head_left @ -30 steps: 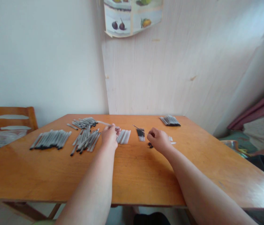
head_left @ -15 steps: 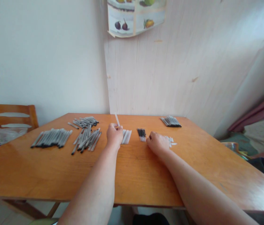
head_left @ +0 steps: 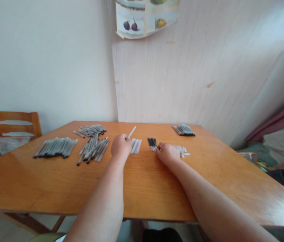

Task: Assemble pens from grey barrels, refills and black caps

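Observation:
My left hand [head_left: 121, 147] is closed in a pinch on a thin white pen barrel [head_left: 132, 131], which slants up to the right. Just right of that hand a row of white barrels [head_left: 136, 147] lies on the wooden table [head_left: 147, 188]. My right hand [head_left: 168, 154] rests on the tabletop, fingers curled, beside a small bundle of slim black-and-clear pieces [head_left: 152, 142]. Whatever its fingertips hold, if anything, is hidden. Small white pieces [head_left: 183, 150], partly covered by this hand, lie to its right.
On the left are a row of grey-white pens with black ends [head_left: 57, 148], a loose pile of similar pens [head_left: 93, 150] and another pile [head_left: 91, 130] behind. More pens [head_left: 184, 130] lie at the back right. A wooden chair [head_left: 10, 123] stands beyond the left edge.
The barrel in my left hand has tipped from leaning left to leaning right, as that hand turned and shifted slightly left. My right hand has moved a little left, towards the black-and-clear pieces.

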Demonstrator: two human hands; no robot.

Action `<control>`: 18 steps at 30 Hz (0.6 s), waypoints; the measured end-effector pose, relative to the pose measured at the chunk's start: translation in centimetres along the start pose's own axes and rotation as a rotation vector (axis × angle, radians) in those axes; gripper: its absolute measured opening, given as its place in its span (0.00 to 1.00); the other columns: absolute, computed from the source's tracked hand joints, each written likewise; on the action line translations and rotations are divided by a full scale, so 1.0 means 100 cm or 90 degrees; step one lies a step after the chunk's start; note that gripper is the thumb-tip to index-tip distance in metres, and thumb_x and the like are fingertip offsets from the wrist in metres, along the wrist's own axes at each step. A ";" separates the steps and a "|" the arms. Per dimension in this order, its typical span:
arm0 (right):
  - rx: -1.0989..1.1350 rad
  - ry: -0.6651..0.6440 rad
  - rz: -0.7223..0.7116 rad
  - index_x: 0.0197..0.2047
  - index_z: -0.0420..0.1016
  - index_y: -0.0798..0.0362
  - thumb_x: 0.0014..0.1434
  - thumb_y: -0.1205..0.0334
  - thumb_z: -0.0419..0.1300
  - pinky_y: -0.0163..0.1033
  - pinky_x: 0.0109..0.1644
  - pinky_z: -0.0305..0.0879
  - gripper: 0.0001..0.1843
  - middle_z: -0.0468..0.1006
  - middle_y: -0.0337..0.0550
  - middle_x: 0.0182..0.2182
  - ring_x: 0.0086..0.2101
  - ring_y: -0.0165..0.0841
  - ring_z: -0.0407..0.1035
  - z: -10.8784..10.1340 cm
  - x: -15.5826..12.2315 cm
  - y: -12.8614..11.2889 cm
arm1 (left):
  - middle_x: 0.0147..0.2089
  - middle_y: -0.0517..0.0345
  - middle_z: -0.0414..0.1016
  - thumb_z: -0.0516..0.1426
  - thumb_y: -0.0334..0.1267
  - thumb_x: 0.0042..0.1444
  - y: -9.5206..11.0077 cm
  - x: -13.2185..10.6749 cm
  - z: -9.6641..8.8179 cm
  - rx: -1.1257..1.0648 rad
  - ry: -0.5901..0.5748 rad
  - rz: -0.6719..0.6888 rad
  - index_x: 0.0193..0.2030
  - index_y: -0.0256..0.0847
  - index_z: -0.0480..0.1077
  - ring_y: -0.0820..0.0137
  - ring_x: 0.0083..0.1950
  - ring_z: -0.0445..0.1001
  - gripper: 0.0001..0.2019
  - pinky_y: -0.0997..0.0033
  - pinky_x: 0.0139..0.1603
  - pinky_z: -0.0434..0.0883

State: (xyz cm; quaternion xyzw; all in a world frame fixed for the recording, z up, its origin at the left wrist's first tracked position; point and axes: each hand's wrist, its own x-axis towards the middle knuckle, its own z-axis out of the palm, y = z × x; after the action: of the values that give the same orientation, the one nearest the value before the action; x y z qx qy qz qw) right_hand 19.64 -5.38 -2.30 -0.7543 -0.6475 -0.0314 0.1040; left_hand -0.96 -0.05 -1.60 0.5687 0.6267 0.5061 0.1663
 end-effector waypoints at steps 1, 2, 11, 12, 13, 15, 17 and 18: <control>0.003 0.001 -0.004 0.40 0.77 0.50 0.60 0.53 0.47 0.40 0.39 0.61 0.19 0.79 0.52 0.39 0.40 0.41 0.73 0.000 0.000 0.000 | 0.33 0.48 0.74 0.62 0.36 0.45 0.000 0.000 0.000 -0.003 -0.001 -0.004 0.25 0.43 0.72 0.58 0.45 0.71 0.02 0.64 0.48 0.63; 0.005 0.002 -0.006 0.40 0.77 0.50 0.60 0.52 0.47 0.40 0.38 0.61 0.19 0.79 0.51 0.39 0.39 0.41 0.73 0.000 0.000 0.000 | 0.33 0.48 0.74 0.62 0.36 0.44 -0.001 0.000 -0.001 -0.002 -0.001 -0.005 0.25 0.43 0.72 0.58 0.45 0.71 0.03 0.63 0.48 0.62; 0.048 0.023 -0.006 0.43 0.76 0.47 0.60 0.52 0.47 0.38 0.36 0.59 0.19 0.79 0.49 0.38 0.39 0.39 0.73 -0.004 0.000 0.005 | 0.27 0.49 0.71 0.62 0.28 0.40 -0.002 -0.002 -0.002 -0.010 -0.062 -0.022 0.16 0.43 0.65 0.55 0.48 0.70 0.11 0.65 0.47 0.63; 0.049 0.025 -0.004 0.43 0.76 0.48 0.60 0.52 0.47 0.38 0.36 0.59 0.19 0.79 0.49 0.38 0.39 0.39 0.73 -0.004 0.000 0.006 | 0.26 0.49 0.70 0.61 0.27 0.39 -0.002 -0.003 -0.002 -0.008 -0.075 -0.026 0.15 0.43 0.63 0.55 0.48 0.70 0.12 0.65 0.47 0.63; 0.050 0.026 -0.002 0.43 0.76 0.48 0.61 0.53 0.47 0.38 0.36 0.59 0.19 0.79 0.49 0.38 0.39 0.39 0.73 -0.004 0.000 0.006 | 0.25 0.50 0.70 0.61 0.25 0.39 -0.003 -0.003 -0.001 -0.003 -0.085 -0.030 0.15 0.43 0.62 0.54 0.48 0.70 0.13 0.65 0.47 0.62; 0.050 0.025 -0.003 0.43 0.76 0.48 0.61 0.52 0.47 0.38 0.37 0.59 0.19 0.79 0.49 0.39 0.39 0.39 0.73 -0.004 0.000 0.007 | 0.24 0.50 0.69 0.61 0.24 0.38 -0.004 -0.004 0.001 0.000 -0.090 -0.039 0.15 0.43 0.61 0.53 0.49 0.70 0.14 0.64 0.47 0.62; 0.050 0.027 -0.003 0.42 0.76 0.48 0.61 0.52 0.46 0.38 0.37 0.59 0.19 0.79 0.49 0.39 0.39 0.39 0.73 -0.004 0.000 0.007 | 0.24 0.51 0.68 0.61 0.23 0.37 -0.005 -0.005 0.003 -0.018 -0.079 -0.048 0.16 0.44 0.61 0.53 0.50 0.70 0.13 0.63 0.48 0.61; 0.050 0.028 -0.002 0.42 0.76 0.48 0.61 0.51 0.46 0.37 0.37 0.59 0.20 0.79 0.49 0.39 0.39 0.39 0.73 -0.004 0.000 0.007 | 0.24 0.52 0.68 0.61 0.23 0.36 -0.006 -0.005 0.003 -0.028 -0.075 -0.050 0.17 0.44 0.62 0.53 0.50 0.69 0.13 0.62 0.49 0.61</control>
State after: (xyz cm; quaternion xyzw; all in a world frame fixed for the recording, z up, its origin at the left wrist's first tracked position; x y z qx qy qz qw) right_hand 20.41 -5.56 -1.95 -0.7477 -0.6470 -0.0225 0.1475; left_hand -0.88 -0.24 -2.44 0.5688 0.6263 0.4786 0.2347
